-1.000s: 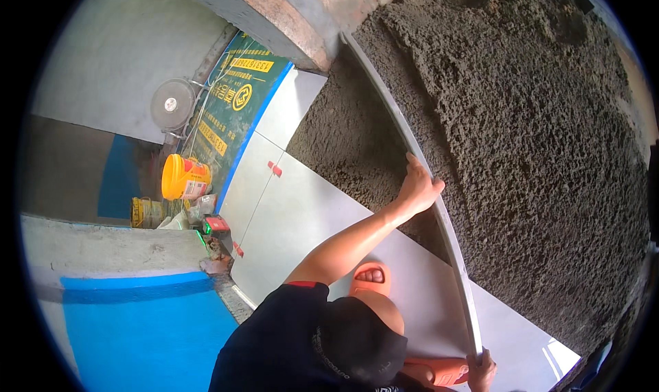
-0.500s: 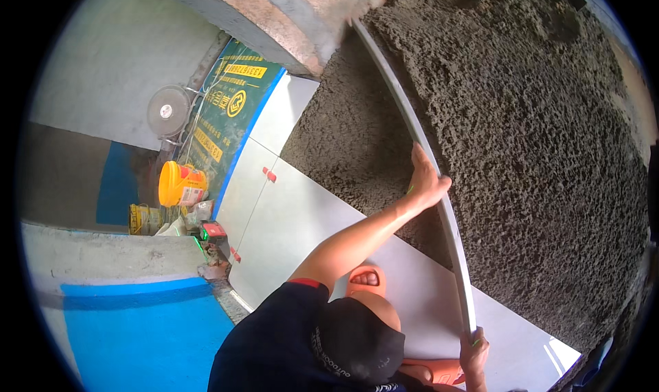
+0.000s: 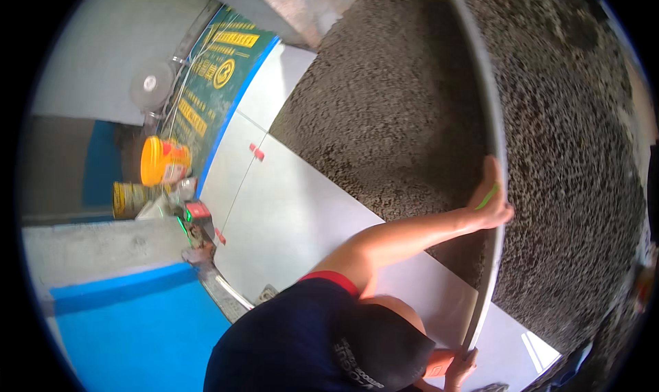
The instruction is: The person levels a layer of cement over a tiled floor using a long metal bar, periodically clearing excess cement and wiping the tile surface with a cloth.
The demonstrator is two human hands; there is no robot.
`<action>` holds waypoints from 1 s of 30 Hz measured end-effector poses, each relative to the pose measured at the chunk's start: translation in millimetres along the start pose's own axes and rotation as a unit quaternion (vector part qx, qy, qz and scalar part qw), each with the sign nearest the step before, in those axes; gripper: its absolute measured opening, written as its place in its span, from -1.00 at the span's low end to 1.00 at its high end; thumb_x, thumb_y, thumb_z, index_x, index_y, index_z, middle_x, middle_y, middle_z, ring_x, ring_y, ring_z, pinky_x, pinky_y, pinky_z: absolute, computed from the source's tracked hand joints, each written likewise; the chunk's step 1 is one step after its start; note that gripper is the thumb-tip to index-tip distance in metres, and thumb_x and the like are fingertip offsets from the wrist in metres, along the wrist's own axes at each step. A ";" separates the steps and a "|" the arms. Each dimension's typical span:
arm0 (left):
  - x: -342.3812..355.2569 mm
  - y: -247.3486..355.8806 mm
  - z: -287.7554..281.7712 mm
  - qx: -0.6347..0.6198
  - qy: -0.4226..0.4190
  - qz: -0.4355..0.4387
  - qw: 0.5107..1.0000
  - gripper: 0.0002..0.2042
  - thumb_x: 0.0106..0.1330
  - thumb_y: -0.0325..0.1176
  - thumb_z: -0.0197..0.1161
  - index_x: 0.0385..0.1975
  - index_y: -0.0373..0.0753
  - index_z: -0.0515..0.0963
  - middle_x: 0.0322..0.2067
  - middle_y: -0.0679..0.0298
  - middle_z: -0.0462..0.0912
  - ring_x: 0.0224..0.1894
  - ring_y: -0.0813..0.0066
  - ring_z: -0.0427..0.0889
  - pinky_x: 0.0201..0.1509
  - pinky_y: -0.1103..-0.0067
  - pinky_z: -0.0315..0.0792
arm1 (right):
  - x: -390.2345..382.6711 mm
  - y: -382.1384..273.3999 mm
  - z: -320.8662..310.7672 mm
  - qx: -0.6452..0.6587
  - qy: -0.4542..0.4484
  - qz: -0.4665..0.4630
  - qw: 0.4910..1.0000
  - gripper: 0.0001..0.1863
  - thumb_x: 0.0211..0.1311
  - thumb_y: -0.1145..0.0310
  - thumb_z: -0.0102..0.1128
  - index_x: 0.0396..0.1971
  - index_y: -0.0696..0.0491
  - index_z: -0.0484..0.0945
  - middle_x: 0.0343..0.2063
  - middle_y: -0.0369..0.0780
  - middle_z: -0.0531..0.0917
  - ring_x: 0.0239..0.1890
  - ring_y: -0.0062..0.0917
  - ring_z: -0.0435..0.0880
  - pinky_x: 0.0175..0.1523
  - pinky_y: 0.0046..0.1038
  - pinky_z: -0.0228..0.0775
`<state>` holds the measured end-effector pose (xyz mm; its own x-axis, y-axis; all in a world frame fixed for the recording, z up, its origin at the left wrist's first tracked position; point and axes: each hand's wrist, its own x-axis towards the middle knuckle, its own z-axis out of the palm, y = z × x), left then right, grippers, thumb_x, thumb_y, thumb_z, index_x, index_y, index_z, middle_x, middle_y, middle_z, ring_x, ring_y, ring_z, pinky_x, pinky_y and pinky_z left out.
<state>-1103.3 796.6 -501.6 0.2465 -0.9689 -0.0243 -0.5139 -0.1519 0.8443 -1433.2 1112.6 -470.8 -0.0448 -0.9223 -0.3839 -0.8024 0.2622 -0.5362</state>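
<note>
Neither my left hand nor my right hand shows. Below me a co-worker in a dark cap (image 3: 381, 347) crouches and grips a long pale straightedge (image 3: 493, 110) that lies across grey mortar (image 3: 570, 186). The co-worker's upper hand (image 3: 489, 203) is closed round the bar near its middle, with a green laser line across it. The lower hand (image 3: 461, 366) holds the near end over the tiles. To the left of the bar is a flatter, smoother strip of mortar (image 3: 364, 110); on its right the mortar stays rough and heaped.
Large pale floor tiles (image 3: 309, 193) border the mortar, with red clips (image 3: 257, 152) at their joint. A red laser level (image 3: 198, 212), a yellow bucket (image 3: 165, 162) and a round fan (image 3: 152, 84) stand at left. A low wall (image 3: 103, 244) edges a blue-coated floor (image 3: 130, 330).
The co-worker has swept the straightedge to the right over the mortar, widening the smoothed strip. The co-worker's head and upper arm have shifted right, and my view has moved a little.
</note>
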 end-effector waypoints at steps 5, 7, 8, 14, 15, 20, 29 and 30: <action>33.1 33.3 -3.1 -0.107 -0.094 -0.025 0.989 0.05 0.06 -0.59 0.22 0.34 -0.57 -0.55 0.37 -0.46 -0.50 0.48 -0.27 -0.43 0.56 0.32 -0.11 | -5.5 -17.0 26.7 -0.005 0.010 0.043 0.999 -0.69 0.20 0.20 0.23 -0.30 0.16 0.48 -0.60 -0.02 0.58 -0.53 -0.16 0.57 -0.36 -0.13 0.35; 22.7 30.7 -29.8 -0.132 -0.052 -0.022 0.990 0.09 0.04 -0.67 0.24 0.36 -0.49 -0.58 0.39 -0.35 -0.55 0.48 -0.19 -0.40 0.48 0.37 0.08 | 3.1 -17.6 17.9 -0.060 -0.055 0.039 0.996 -0.66 0.17 0.21 0.26 -0.19 0.14 0.52 -0.56 -0.02 0.61 -0.49 -0.03 0.61 -0.35 -0.14 0.41; 13.9 20.3 -45.7 -0.124 -0.016 -0.023 0.992 0.12 0.02 -0.70 0.26 0.37 -0.45 -0.59 0.40 -0.29 -0.56 0.48 -0.17 -0.32 0.38 0.40 0.28 | 5.0 -19.3 13.8 -0.046 -0.097 -0.016 0.994 -0.65 0.15 0.24 0.29 -0.15 0.14 0.52 -0.57 -0.03 0.60 -0.51 -0.02 0.60 -0.37 -0.15 0.42; 1.1 -23.1 -122.4 -0.023 0.007 -0.108 0.994 -0.01 0.13 -0.59 0.18 0.31 -0.67 -0.52 0.37 -0.45 -0.50 0.49 -0.18 -0.44 0.59 0.36 -0.37 | 45.1 -67.4 13.8 0.067 -0.158 -0.176 0.969 -0.66 0.13 0.35 0.30 -0.13 0.18 0.51 -0.60 -0.04 0.57 -0.56 -0.09 0.59 -0.42 -0.18 0.41; 7.7 -32.2 -127.5 -0.028 0.018 -0.104 0.994 -0.02 0.11 -0.58 0.17 0.30 -0.70 -0.51 0.36 -0.47 -0.47 0.49 -0.19 -0.44 0.59 0.35 -0.39 | 52.7 -79.2 12.1 0.063 -0.177 -0.185 0.965 -0.65 0.10 0.44 0.28 -0.11 0.22 0.49 -0.61 -0.04 0.55 -0.59 -0.12 0.57 -0.45 -0.19 0.38; 59.4 -87.6 -131.2 -0.024 0.062 -0.083 0.994 0.03 0.11 -0.50 0.19 0.32 -0.63 -0.55 0.41 -0.38 -0.46 0.51 -0.06 -0.45 0.56 0.36 -0.50 | 86.0 -118.6 20.7 0.014 -0.188 -0.201 0.961 -0.50 0.10 0.50 0.25 0.09 0.21 0.42 -0.42 0.01 0.64 -0.36 0.01 0.65 -0.27 -0.12 0.50; 61.9 -11.0 -79.3 0.032 -0.067 -0.066 0.995 0.01 0.10 -0.48 0.22 0.33 -0.68 -0.46 0.38 -0.48 -0.36 0.49 -0.21 -0.31 0.58 0.33 -0.24 | 40.6 -86.7 32.3 0.046 -0.149 -0.109 0.982 -0.50 0.18 0.45 0.17 0.13 0.23 0.33 -0.30 0.09 0.59 -0.25 0.07 0.59 -0.15 -0.06 0.43; 56.2 -16.7 -67.3 0.018 -0.072 -0.045 0.996 0.01 0.11 -0.48 0.22 0.33 -0.67 -0.48 0.39 -0.45 -0.41 0.50 -0.21 -0.40 0.58 0.32 -0.32 | 29.2 -80.9 37.3 0.051 -0.146 -0.101 0.983 -0.49 0.18 0.44 0.16 0.13 0.25 0.31 -0.33 0.10 0.58 -0.27 0.08 0.58 -0.15 -0.05 0.41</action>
<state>-1025.6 757.8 -481.1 0.1738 -0.9687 -0.1773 -0.5251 -0.2435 0.8155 -1347.5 1075.0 -466.6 0.2950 -0.8412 -0.4531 -0.7124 0.1223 -0.6910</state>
